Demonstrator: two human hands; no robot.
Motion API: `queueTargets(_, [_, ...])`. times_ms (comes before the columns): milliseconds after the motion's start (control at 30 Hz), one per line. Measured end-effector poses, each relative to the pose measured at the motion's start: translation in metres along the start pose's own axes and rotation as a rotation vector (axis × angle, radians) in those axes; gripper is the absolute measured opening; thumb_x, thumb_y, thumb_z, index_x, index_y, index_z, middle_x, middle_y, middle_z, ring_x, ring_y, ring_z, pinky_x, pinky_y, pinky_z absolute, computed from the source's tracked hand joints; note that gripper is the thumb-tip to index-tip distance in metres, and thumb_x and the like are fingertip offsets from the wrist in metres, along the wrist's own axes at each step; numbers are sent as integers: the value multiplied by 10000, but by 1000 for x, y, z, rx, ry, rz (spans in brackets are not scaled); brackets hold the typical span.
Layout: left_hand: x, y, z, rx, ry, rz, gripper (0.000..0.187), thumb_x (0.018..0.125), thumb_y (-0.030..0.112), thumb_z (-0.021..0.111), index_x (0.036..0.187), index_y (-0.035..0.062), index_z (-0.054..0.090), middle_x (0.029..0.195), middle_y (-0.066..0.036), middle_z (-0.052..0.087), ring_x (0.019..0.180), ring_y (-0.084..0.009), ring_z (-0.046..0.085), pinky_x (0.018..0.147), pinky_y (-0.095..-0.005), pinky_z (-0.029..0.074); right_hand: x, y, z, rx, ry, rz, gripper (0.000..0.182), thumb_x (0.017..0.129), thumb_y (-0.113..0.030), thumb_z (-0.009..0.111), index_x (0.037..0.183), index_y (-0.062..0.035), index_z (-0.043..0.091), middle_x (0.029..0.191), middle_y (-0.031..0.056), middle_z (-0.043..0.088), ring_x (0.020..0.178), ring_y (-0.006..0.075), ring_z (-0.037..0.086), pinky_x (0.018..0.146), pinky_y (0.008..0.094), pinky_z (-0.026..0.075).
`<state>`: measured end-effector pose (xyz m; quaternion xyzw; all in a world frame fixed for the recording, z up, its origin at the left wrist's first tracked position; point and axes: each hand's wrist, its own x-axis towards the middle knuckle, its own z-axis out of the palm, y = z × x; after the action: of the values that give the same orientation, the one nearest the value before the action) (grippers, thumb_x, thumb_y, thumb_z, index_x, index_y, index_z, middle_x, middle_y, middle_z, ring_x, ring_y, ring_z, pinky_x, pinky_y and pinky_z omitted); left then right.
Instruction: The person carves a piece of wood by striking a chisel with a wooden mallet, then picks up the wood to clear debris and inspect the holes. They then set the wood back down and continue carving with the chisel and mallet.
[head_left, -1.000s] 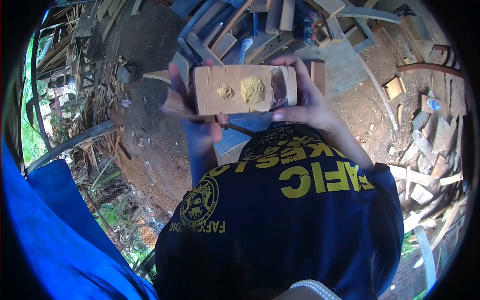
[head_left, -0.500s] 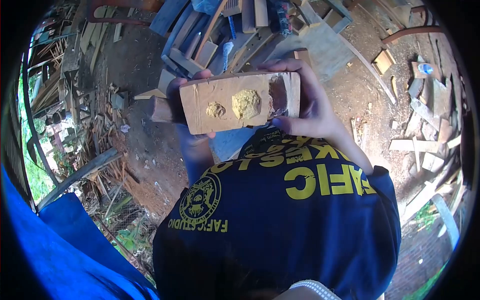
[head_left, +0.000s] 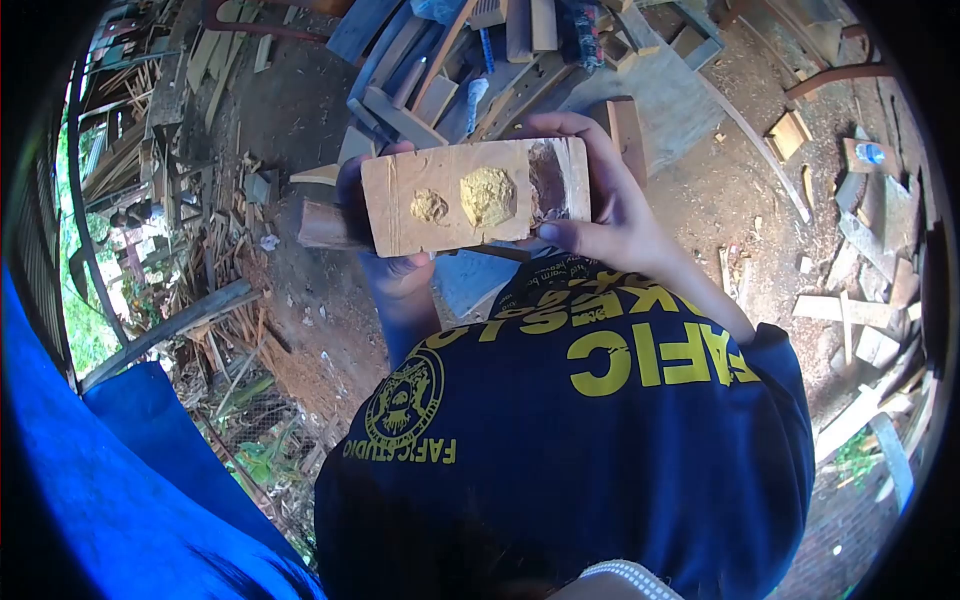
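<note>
Both my hands grip a wooden block (head_left: 445,222) in front of my chest. Its pale face carries two rough yellowish patches, a small one and a larger one, and a dark recess near its right end. My left hand (head_left: 400,277) wraps the left end, mostly hidden behind it, with fingertips at the top edge and the thumb at the lower edge. At the right end, my right hand (head_left: 615,215) has its fingers over the top and back and its thumb by the recess. A brown wooden piece (head_left: 328,226) sticks out left, beyond my left hand.
Ahead, a heap of wood offcuts (head_left: 405,118) covers a work surface, with a wooden piece (head_left: 627,140) just past my right hand. Scrap wood (head_left: 850,308) lies on the ground at right, near a plastic bottle (head_left: 870,154). Blue sheeting (head_left: 150,480) hangs at lower left.
The block has tipped slightly and shifted a little left and up in view, still between both hands. My left thumb shows more at its lower edge. The background has slid right.
</note>
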<state>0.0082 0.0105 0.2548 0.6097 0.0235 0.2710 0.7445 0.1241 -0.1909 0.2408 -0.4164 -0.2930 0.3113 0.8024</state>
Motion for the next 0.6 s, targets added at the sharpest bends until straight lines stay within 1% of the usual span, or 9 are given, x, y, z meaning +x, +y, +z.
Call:
queueTargets(67, [-10, -1, -13, -2, 20, 21, 987, 601, 362, 848, 1369, 83, 295, 1307, -193, 441, 1223, -280, 441, 992, -434, 398, 2, -5, 4, 84, -30, 74, 796, 684, -88, 738, 1355, -1, 319, 1309, 139, 442, 1239, 235, 435, 1048, 353, 339])
queueTargets(133, [-20, 3, -31, 95, 13, -99, 992, 591, 340, 849, 1370, 77, 294, 1288, -183, 449, 1194, -278, 458, 994, -440, 393, 3, -2, 3, 23, -71, 58, 807, 680, -92, 757, 1358, -2, 328, 1324, 140, 430, 1251, 233, 424, 1057, 352, 330])
queueTargets(200, [-30, 4, -30, 66, 72, -101, 993, 584, 329, 850, 1368, 72, 296, 1281, -176, 452, 1189, -281, 463, 991, -442, 398, 4, -1, 2, -40, -110, 43, 819, 676, -95, 777, 1361, -2, 337, 1338, 140, 417, 1263, 232, 414, 1067, 352, 321])
queueTargets(267, [-37, 11, -17, -2, 179, -104, 996, 571, 305, 851, 1365, 63, 300, 1266, -161, 459, 1178, -285, 473, 984, -445, 408, 6, -4, 3, -429, -169, -118, 847, 642, -132, 829, 1343, 8, 375, 1345, 146, 426, 1270, 231, 417, 1078, 361, 319])
queueTargets(300, [-40, 14, -10, -36, 232, -105, 998, 565, 293, 852, 1363, 58, 302, 1259, -154, 463, 1173, -288, 478, 981, -446, 413, 4, -7, 7, -428, -178, -116, 847, 642, -132, 829, 1343, 8, 375, 1345, 146, 426, 1270, 231, 417, 1078, 361, 319])
queueTargets(367, [-43, 22, -4, -68, 297, -99, 1000, 558, 282, 853, 1361, 53, 304, 1251, -146, 466, 1167, -290, 482, 978, -448, 418, 1, -14, 17, -324, -108, 102, 781, 615, -169, 859, 1264, 40, 478, 1255, 144, 528, 1190, 236, 512, 1040, 366, 384])
queueTargets(433, [-41, 26, 0, -52, 236, -131, 984, 570, 266, 839, 1363, 39, 302, 1254, -139, 470, 1177, -297, 482, 981, -448, 423, 5, -22, 16, -448, -181, 162, 736, 611, -160, 861, 1225, 51, 515, 1178, 139, 576, 1127, 234, 558, 1004, 360, 422])
queueTargets(467, [-36, 25, -3, -4, 108, -63, 945, 588, 254, 822, 1359, 31, 323, 1259, -145, 480, 1178, -298, 490, 989, -442, 420, 6, -23, 15, -574, -243, 221, 692, 606, -151, 864, 1186, 61, 552, 1102, 134, 625, 1064, 231, 604, 969, 355, 459])
queueTargets(600, [-24, 31, -3, -36, 149, -121, 859, 617, 240, 788, 1333, -4, 379, 1240, -159, 518, 1147, -279, 523, 977, -405, 433, 8, -2, 14, -389, -283, 272, 602, 615, -113, 855, 1130, 68, 601, 1019, 121, 656, 981, 210, 641, 913, 339, 497])
